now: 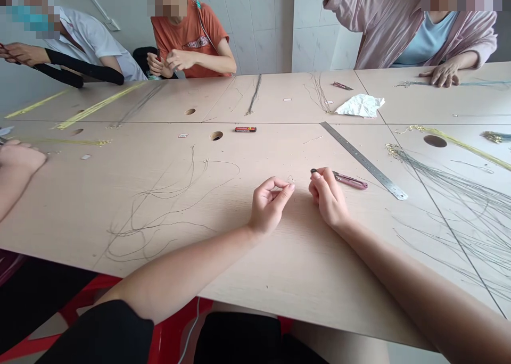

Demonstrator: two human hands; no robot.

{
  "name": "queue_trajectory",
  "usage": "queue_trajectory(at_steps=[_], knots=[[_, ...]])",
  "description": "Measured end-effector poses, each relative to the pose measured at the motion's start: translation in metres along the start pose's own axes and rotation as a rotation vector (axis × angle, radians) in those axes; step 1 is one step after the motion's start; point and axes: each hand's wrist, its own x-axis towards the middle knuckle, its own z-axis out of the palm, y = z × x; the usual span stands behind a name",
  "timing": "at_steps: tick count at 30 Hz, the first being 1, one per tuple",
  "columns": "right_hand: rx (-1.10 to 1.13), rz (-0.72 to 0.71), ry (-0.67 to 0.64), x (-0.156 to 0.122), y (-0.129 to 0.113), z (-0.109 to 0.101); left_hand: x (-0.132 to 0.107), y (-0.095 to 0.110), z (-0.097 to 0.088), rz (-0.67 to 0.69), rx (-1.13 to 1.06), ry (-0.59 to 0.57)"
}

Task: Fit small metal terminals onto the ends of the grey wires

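My left hand rests on the wooden table, thumb and forefinger pinched on a tiny metal piece with a fine thread. My right hand lies close beside it, fingers curled, its fingertips touching the dark tip of a pink-handled cutter that lies on the table. Loose thin cords curl over the table to the left of my hands.
A steel ruler lies diagonally right of the cutter. Bundles of grey and gold cords fan out at the right. A small red box, crumpled paper and table holes lie farther back. Three people sit across the table; another person's hand rests at the left.
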Motion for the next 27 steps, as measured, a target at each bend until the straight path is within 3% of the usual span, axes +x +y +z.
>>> queue_trajectory(at_steps=[3, 9, 14, 19, 22, 27], knots=[[-0.275, -0.004, 0.011, 0.005, 0.001, -0.011, 0.005, -0.002, -0.004, -0.021, -0.016, 0.048], [-0.724, -0.246, -0.072, 0.005, 0.013, -0.016, 0.008, -0.005, -0.005, -0.037, -0.047, 0.081], [-0.679, -0.248, -0.055, 0.007, 0.021, -0.021, 0.008, -0.005, -0.006, -0.035, -0.042, 0.070], [-0.733, -0.204, 0.108, 0.019, 0.043, -0.052, 0.008, -0.005, -0.007, -0.014, -0.046, 0.026], [-0.755, -0.157, 0.105, 0.025, 0.059, -0.069, 0.008, -0.004, -0.008, -0.019, -0.041, 0.019], [-0.741, -0.104, 0.115, 0.026, 0.062, -0.071, 0.007, -0.004, -0.007, -0.021, -0.050, 0.016]])
